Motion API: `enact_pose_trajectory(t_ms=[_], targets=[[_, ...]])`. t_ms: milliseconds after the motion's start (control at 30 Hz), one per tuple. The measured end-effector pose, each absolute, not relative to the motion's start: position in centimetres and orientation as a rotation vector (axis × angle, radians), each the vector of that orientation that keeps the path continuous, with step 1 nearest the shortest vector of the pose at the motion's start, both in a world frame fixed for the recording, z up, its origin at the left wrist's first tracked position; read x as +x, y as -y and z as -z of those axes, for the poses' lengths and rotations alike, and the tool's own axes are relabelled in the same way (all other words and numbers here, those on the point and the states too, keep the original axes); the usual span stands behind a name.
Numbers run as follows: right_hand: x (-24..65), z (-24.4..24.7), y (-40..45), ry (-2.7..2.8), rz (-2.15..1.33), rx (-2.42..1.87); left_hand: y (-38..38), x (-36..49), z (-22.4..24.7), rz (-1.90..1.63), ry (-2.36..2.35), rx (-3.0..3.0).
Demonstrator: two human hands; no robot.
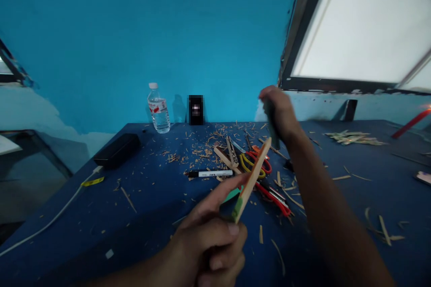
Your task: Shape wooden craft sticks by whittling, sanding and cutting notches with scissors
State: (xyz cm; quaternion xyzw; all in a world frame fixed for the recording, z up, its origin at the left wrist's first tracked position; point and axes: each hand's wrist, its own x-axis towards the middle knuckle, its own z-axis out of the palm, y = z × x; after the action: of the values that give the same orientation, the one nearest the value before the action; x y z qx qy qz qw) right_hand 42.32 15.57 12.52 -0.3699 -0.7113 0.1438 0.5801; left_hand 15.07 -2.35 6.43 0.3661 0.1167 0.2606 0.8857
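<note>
The left hand (215,242) gripped a flat pale wooden strip with a green end (253,177) above the blue table (151,215), its long axis slanting up, away and rightward to a tapered tip. The right hand (281,114), beyond that tip, clasped a dark, blurred tool (272,128).

No wording is legible. Red and dark print on the label (157,106) of the bottle (161,115) is too small to read — so is the line of dark characters on the white-barrelled marker (214,173). Dark marks on a flat strip (231,151) are equally unclear.
</note>
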Motion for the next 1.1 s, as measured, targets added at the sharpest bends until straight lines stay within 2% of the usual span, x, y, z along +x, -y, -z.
enact_pose_trajectory(t_ms=[167,400,567,767,1100], targets=[[38.8,-11.0,-14.4,1.959,-0.464,-0.966,2.2,14.3,-7.0,-0.564,-0.453,0.912],[36.6,-11.3,-2.4,2.191,-0.874,-0.8,2.5,9.4,-6.6,-0.585,-0.913,2.262],[34.0,-6.8,2.7,2.571,-0.256,-1.085,3.1,7.4,-2.6,-0.749,-1.004,2.752],[33.4,-2.2,1.9,2.5,-0.331,-0.863,2.2,7.2,-1.4,-0.832,-0.957,2.948],[34.5,0.1,1.7,2.483,-0.22,-0.812,1.8,6.7,-0.2,-0.815,-0.937,2.939]])
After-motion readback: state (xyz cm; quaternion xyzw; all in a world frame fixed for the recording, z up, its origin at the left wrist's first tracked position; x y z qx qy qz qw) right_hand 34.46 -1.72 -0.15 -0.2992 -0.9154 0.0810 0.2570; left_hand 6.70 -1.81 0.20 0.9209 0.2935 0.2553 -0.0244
